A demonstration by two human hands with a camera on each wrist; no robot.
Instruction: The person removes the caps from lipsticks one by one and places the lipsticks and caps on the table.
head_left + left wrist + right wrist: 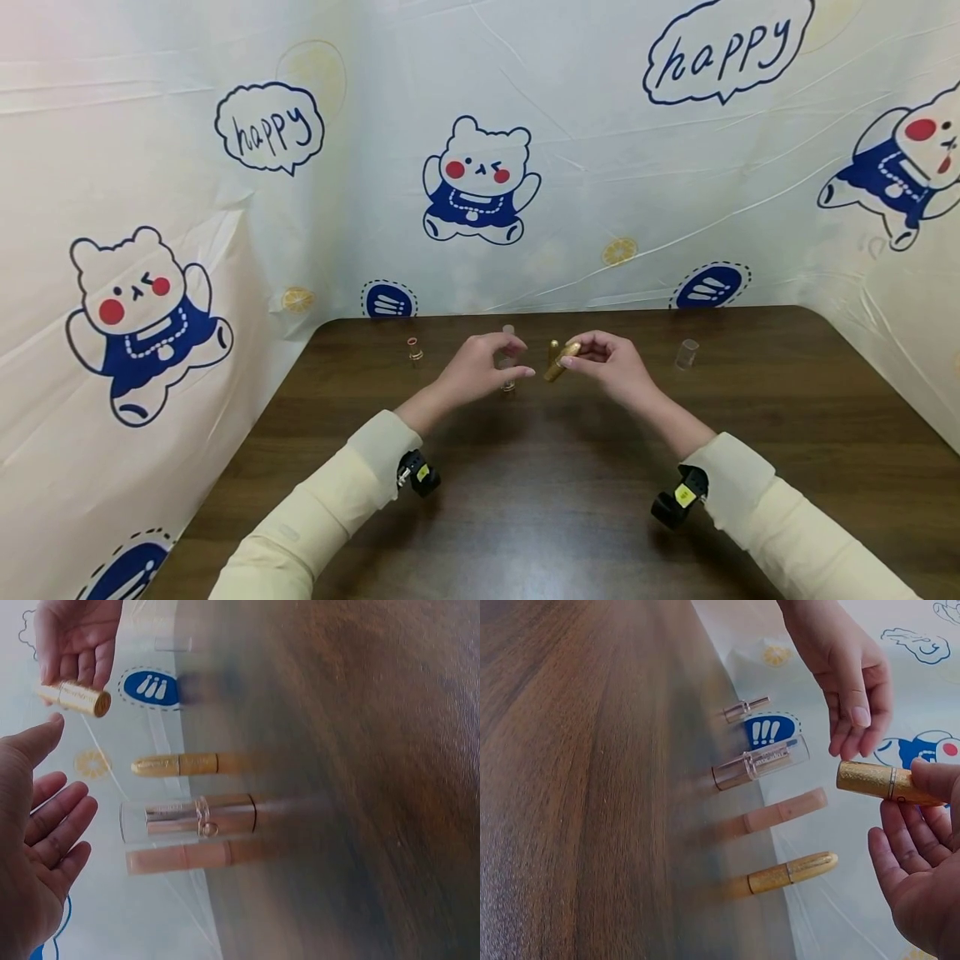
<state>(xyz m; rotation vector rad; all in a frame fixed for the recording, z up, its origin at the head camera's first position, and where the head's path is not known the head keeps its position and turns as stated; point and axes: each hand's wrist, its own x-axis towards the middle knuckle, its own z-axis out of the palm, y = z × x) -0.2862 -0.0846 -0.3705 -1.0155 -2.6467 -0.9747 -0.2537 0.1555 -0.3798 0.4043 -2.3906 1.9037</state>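
"Where was the gold tube (877, 782)?"

"Up off the worktop (540, 483), in your right hand (613, 371). You pinched one end, thumb on one side and fingers on the other, maybe so the other end could stick out toward your left hand (480, 367)."

"Did your left hand hold anything?"

"No. It was at nine o'clock from the tube, empty, with its fingers loose. Perhaps it was near so it could help."

"What about the rest?"

"A second gold tube (791, 874) stood at eleven o'clock. The pink tube (786, 811) stood between it and the clear-lidded tube (761, 763). They were on their flat ends, maybe so they wouldn't roll. A small rose-gold piece (416, 353) stood far off at nine o'clock, and a clear cap (686, 355) at three."
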